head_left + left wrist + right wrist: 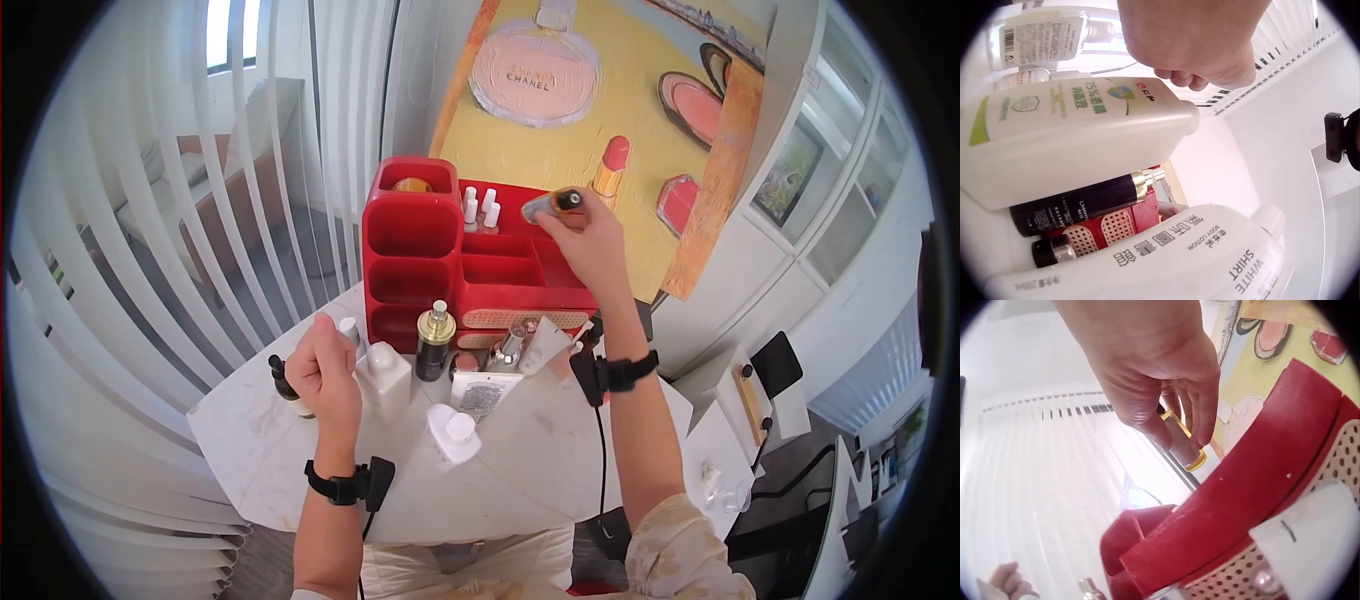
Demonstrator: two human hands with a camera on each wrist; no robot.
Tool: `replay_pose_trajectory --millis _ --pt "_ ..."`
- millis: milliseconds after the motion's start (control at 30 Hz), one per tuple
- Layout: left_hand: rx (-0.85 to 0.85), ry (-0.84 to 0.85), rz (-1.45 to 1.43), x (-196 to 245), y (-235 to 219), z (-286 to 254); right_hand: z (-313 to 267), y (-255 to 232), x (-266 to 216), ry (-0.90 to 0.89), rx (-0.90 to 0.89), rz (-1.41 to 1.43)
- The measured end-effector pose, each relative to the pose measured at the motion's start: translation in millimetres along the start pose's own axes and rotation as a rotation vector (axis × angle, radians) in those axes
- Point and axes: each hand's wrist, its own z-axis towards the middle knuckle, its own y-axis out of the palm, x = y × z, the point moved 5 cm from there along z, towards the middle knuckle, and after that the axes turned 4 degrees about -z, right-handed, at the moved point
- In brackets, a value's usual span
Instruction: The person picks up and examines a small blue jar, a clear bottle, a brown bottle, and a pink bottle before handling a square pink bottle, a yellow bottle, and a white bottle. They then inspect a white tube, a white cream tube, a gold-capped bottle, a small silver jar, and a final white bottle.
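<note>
The small bottle (534,210), above the far right part of the red organizer (528,298), looks light and stiff, its smooth walls perhaps slippery and breakable if glass; the sides of its body seem the surest place to take hold. The right hand (592,250) pinches it between thumb and fingers, forearm stretched far, fingers pointing down. The left hand (322,375), curled and empty, hangs above the counter's (540,450) left side, beside a white bottle (385,383).

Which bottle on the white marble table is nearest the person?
The white plastic bottle labelled BODY LOTION. Others, including the green-printed white bottle and black gold-collared bottle, stand farther back.
</note>
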Motion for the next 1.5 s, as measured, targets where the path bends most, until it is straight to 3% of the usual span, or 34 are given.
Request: replay_pose_trajectory --millis 67,267,667,867,967,1100,1200,1267,1500 --pt "-0.006 -0.003 -0.01 -0.8 0.7 1.1 13.4 7.8 7.3 0.014 -0.065 -0.206" --pt "-0.019 -0.023 -0.055 -2.3 1.4 0.7 38.4 42.7 47.5 0.005 -0.161 -0.438" --pt "-0.005 -0.022 -0.063 -1.8 1.9 1.2 43.8 65.4 58.0 0.182 -0.204 -0.393" --pt "0.042 -0.073 -0.079 -5.1 0.3 -0.6 45.8 29.5 55.7 0.075 -0.166 -0.402" --pt "0.053 -0.064 -0.067 -3.0 0.7 -0.1 26.8 -19.0 33.0 0.024 -0.091 -0.26" --pt "0.016 -0.012 -0.041 -3.4 0.0 0.3 -9.0 -86.5 32.6 -0.041 0.059 -0.31" --pt "0.034 -0.029 -0.026 -3.3 0.8 -0.5 -35.5 -122.9 54.4 0.192 -0.031 -0.434" --pt "0.041 -0.027 -0.019 -4.6 1.1 -0.1 -52.5 -127.2 64.6 0.269 -0.238 -0.511" --pt "0.039 -0.019 0.014 -6.4 1.6 -0.4 -97.0 -87.3 112.4 0.378 -0.687 -0.384"
